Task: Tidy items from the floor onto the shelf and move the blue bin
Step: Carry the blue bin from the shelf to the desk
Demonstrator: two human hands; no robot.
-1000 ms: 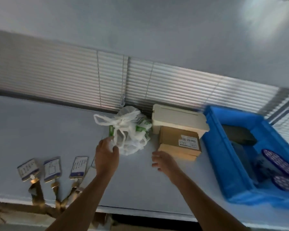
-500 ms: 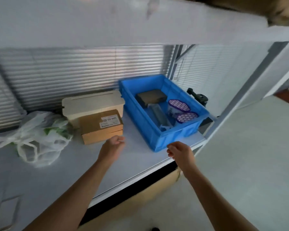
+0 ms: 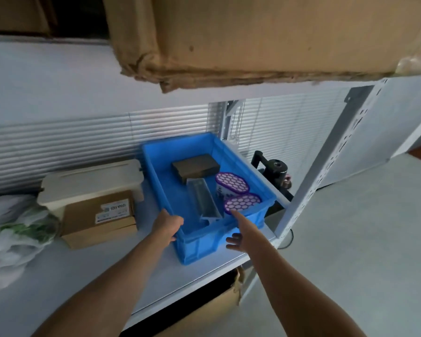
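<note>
Head view, shelf level. Far left of the left fingers: crumpled white plastic bag with green print showing through, lying on the white shelf board. Between the bag and the left fingers: cream plastic lidded box, with a brown cardboard carton bearing a white label set just in front of it, touching it.

Left hand: fingers curled over the near-left corner rim of the blue plastic rectangular bin, thumb outside the wall, fingers closed on the rim.

The bin sits on the shelf board near its right end, its near wall between the two hands. Inside it, beyond the fingers: a dark flat box at the back, a clear elongated plastic piece down the middle, and two white tubs with purple honeycomb-pattern lids, one behind the other, on the right side.

Right hand: at the near-right part of the bin's front wall, thumb up at the rim, fingers spread apart beside the wall; firm contact cannot be told.

Right of the right fingers: grey perforated metal upright of the shelf. Behind the bin's right side, a black cylindrical object. Above, a large worn brown cardboard box overhangs the upper shelf.
</note>
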